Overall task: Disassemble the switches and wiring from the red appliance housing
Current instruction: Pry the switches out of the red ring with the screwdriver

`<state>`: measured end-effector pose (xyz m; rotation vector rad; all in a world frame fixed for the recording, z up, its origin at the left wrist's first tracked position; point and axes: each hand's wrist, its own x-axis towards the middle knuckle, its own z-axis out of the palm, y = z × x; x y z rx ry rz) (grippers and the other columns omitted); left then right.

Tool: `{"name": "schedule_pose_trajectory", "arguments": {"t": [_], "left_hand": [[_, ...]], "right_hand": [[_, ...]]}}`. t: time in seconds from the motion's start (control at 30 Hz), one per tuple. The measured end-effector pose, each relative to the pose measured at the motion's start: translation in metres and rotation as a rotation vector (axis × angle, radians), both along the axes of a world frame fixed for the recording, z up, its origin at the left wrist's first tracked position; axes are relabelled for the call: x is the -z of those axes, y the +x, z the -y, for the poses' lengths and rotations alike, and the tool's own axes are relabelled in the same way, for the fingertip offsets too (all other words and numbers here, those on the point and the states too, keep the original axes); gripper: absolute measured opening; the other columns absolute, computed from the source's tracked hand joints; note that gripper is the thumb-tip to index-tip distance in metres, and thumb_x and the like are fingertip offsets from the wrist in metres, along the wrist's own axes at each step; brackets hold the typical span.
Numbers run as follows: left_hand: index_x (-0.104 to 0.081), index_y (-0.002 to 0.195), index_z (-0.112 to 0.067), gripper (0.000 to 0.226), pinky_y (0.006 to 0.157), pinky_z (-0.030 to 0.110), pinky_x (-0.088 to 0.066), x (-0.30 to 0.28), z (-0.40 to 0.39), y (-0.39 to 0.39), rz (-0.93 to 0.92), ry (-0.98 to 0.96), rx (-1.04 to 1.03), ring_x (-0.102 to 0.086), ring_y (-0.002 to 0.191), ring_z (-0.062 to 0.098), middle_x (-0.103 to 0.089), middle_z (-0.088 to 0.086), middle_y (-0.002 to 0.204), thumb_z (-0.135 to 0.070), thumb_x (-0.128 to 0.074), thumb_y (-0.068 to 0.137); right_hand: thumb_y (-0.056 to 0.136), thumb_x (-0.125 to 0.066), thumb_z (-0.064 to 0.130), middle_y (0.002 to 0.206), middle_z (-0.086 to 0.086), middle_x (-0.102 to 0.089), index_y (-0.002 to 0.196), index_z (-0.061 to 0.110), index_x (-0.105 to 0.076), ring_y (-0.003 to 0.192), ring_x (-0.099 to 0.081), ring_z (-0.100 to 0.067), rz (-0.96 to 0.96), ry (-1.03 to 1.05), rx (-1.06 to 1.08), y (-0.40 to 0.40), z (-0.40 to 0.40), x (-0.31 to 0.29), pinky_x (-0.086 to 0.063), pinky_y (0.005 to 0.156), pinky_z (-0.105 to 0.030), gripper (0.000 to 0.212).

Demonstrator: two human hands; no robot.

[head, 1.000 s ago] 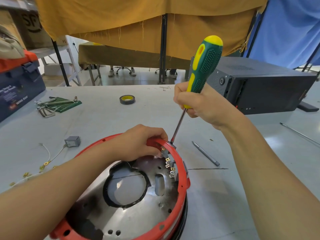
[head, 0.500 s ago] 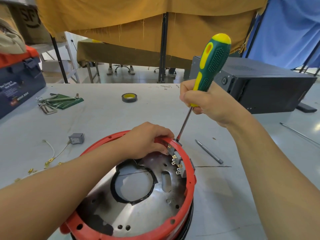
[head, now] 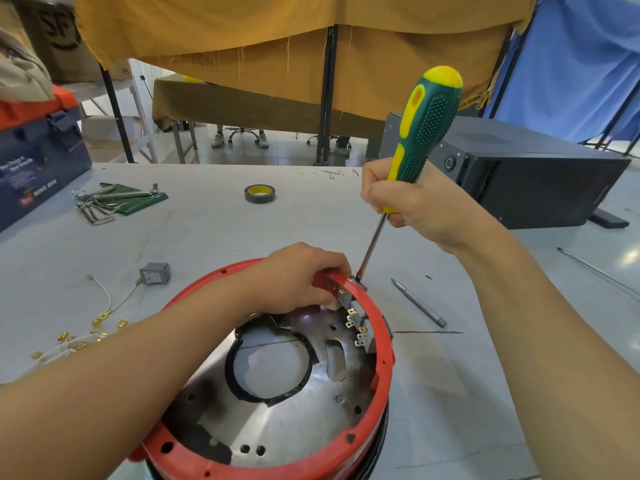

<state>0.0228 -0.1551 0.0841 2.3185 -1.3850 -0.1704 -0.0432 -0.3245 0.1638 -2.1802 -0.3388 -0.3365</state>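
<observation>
Mustard cloth is hung behind a pale grey counter (head: 214,237), on which the red appliance housing (head: 382,362) lies open side up at 6 o'clock. A row of switches (head: 358,323) with brass tabs is seated in the housing wall at its 2 o'clock edge. The housing rim is gripped at 12 o'clock by the left hand (head: 294,277), fingers curled over the red edge just beside the uppermost switch; this hold is judged to steady the shell against the prying force. A green and yellow screwdriver (head: 420,133) is clenched in the right hand (head: 412,206), fist closed round the lower handle, wrist raised, shaft slanted down toward 7 o'clock. Its tip is set outside the wall at the uppermost switch, probably to press a retaining clip. One grey switch (head: 155,273), already out, lies at 9 o'clock with loose white wiring (head: 100,299) near it. A spare metal bit (head: 419,303) rests at 3 o'clock.
</observation>
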Motion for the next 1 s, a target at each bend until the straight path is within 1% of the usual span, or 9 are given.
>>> {"name": "schedule_pose_trajectory", "arguments": {"t": [0.13, 0.2, 0.3, 0.37, 0.53, 0.7, 0.9, 1.0], "left_hand": [[-0.058, 0.111, -0.025, 0.041, 0.081, 0.035, -0.046, -0.001, -0.003, -0.001, 0.001, -0.001, 0.012, -0.055, 0.087, 0.013, -0.063, -0.005, 0.095, -0.033, -0.076, 0.075], [-0.058, 0.110, -0.025, 0.040, 0.079, 0.031, -0.045, 0.001, -0.004, -0.004, 0.057, -0.017, 0.024, -0.055, 0.085, 0.012, -0.063, -0.005, 0.094, -0.038, -0.074, 0.076], [-0.058, 0.105, -0.021, 0.035, 0.074, 0.028, -0.043, 0.002, -0.002, -0.009, 0.129, -0.057, 0.040, -0.052, 0.078, 0.012, -0.058, -0.007, 0.085, -0.039, -0.070, 0.077], [-0.059, 0.103, -0.020, 0.032, 0.073, 0.029, -0.043, 0.002, 0.000, -0.009, 0.140, -0.058, 0.036, -0.052, 0.078, 0.014, -0.055, -0.007, 0.083, -0.038, -0.068, 0.079], [-0.060, 0.102, -0.019, 0.031, 0.074, 0.036, -0.045, 0.003, 0.000, -0.008, 0.110, -0.053, 0.028, -0.055, 0.080, 0.018, -0.061, -0.002, 0.088, -0.037, -0.069, 0.079], [-0.058, 0.104, -0.019, 0.033, 0.075, 0.039, -0.045, 0.004, 0.000, -0.010, 0.146, -0.042, 0.024, -0.054, 0.082, 0.019, -0.061, -0.001, 0.091, -0.040, -0.067, 0.081], [-0.057, 0.102, -0.017, 0.032, 0.074, 0.036, -0.043, 0.004, 0.001, -0.013, 0.190, -0.043, 0.027, -0.052, 0.079, 0.018, -0.059, 0.000, 0.088, -0.041, -0.065, 0.082], [-0.057, 0.099, -0.016, 0.031, 0.072, 0.035, -0.041, 0.005, 0.001, -0.014, 0.213, -0.046, 0.031, -0.051, 0.078, 0.018, -0.058, 0.000, 0.086, -0.041, -0.065, 0.083]], "right_hand": [[0.075, -0.049, 0.017, 0.051, 0.003, -0.032, 0.053, 0.016, -0.041, 0.049, -0.028, -0.012, 0.003, 0.003, -0.007, -0.002, 0.001, 0.000, -0.027, 0.045, -0.018, 0.023], [0.075, -0.050, 0.018, 0.051, 0.005, -0.033, 0.052, 0.017, -0.041, 0.049, -0.029, -0.011, 0.000, 0.006, -0.001, -0.003, 0.001, 0.000, -0.028, 0.044, -0.018, 0.024], [0.074, -0.049, 0.019, 0.050, 0.007, -0.034, 0.053, 0.017, -0.041, 0.049, -0.029, -0.011, -0.003, -0.003, 0.004, -0.003, 0.000, 0.000, -0.028, 0.045, -0.018, 0.024], [0.074, -0.049, 0.019, 0.049, 0.008, -0.034, 0.053, 0.016, -0.041, 0.049, -0.029, -0.011, -0.002, -0.006, 0.002, -0.002, 0.000, 0.000, -0.028, 0.045, -0.018, 0.023], [0.074, -0.050, 0.019, 0.048, 0.010, -0.034, 0.053, 0.015, -0.040, 0.048, -0.030, -0.009, 0.003, -0.008, -0.005, -0.002, -0.001, -0.001, -0.028, 0.045, -0.017, 0.023], [0.075, -0.050, 0.019, 0.049, 0.010, -0.035, 0.053, 0.016, -0.042, 0.048, -0.032, -0.007, 0.019, -0.016, -0.012, -0.002, -0.002, 0.000, -0.030, 0.045, -0.015, 0.023], [0.075, -0.049, 0.017, 0.049, 0.010, -0.035, 0.055, 0.012, -0.041, 0.049, -0.033, -0.005, 0.040, -0.024, -0.010, -0.003, -0.004, 0.001, -0.030, 0.047, -0.013, 0.022], [0.075, -0.049, 0.017, 0.050, 0.008, -0.036, 0.056, 0.012, -0.042, 0.051, -0.033, -0.006, 0.049, -0.036, -0.003, -0.003, -0.005, 0.001, -0.031, 0.048, -0.014, 0.021]]}}
